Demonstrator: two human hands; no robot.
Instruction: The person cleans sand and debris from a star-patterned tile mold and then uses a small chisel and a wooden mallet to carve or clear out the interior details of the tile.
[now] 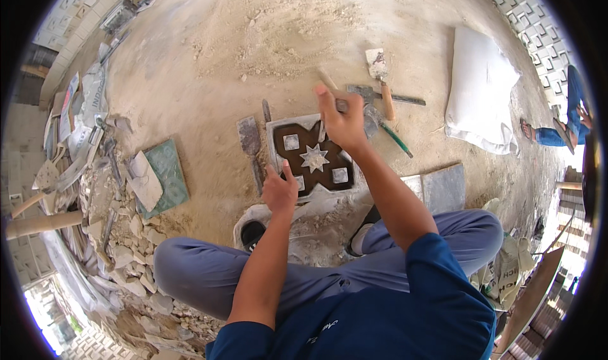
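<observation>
A square tile-like mould (271, 138) lies flat on the ground before my crossed legs. It shows dark brown areas, pale squares and a pale star (314, 158) at its middle. My left hand (280, 187) rests at its near left edge, thumb and index finger apart. Over its far right corner, my right hand (344, 120) is closed around a tool with a pale handle (327, 79); its working end is blurred and partly hidden. Left of the mould lies a dirty flat-bladed trowel (249, 136). Beyond my right hand lies another trowel (387, 100) with a wooden handle.
A green-handled tool (398, 139) lies right of the mould. Farther right are a white sack (479, 94) and a grey slab (444, 190). At left sit a green tile (168, 170) and rubble (126, 252). Another person's leg (548, 137) shows at far right.
</observation>
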